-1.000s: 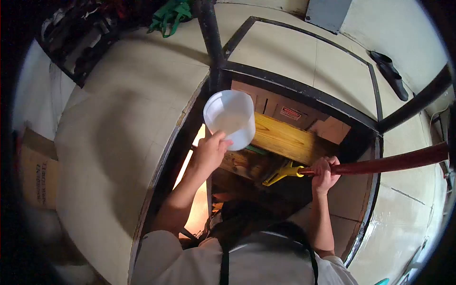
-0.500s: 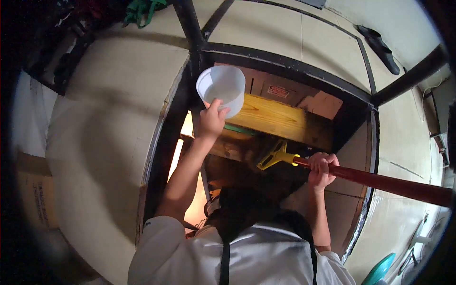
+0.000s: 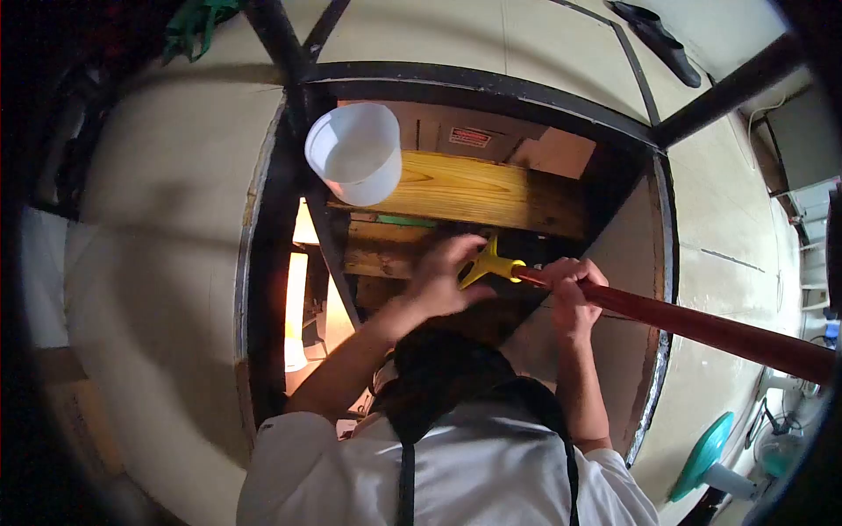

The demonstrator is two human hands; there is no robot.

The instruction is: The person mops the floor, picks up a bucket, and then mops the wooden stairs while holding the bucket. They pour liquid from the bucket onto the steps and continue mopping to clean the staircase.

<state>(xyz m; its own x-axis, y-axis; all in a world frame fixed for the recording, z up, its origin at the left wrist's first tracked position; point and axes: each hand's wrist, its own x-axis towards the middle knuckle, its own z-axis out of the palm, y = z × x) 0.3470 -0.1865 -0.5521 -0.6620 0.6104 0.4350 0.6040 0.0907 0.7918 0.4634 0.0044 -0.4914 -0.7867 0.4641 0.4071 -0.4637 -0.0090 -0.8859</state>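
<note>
My right hand (image 3: 574,294) is wrapped round a dark red pole (image 3: 702,329), close to its yellow plastic head (image 3: 491,266), which has the look of a mop clamp. Just left of that head is my left hand (image 3: 438,280), a little blurred, with thumb and fingers apart and nothing held in them. A white plastic bucket (image 3: 379,175) stands on the upper wooden step (image 3: 474,188), its open mouth tipped toward my view. Dark shadow hides whatever lies below the yellow head.
A black metal frame (image 3: 491,83) borders the floor opening around the steps. Posts rise at its corners. Pale floor panels (image 3: 158,289) surround it, with a black shoe (image 3: 658,42) at the far right. A teal fan-like object (image 3: 704,456) is at lower right, and a bright lamp (image 3: 296,307) glows below.
My left hand has let go of the bucket and come down toward the yellow head. The bucket stays on the step. My right hand keeps its grip, and the view has shifted slightly.
</note>
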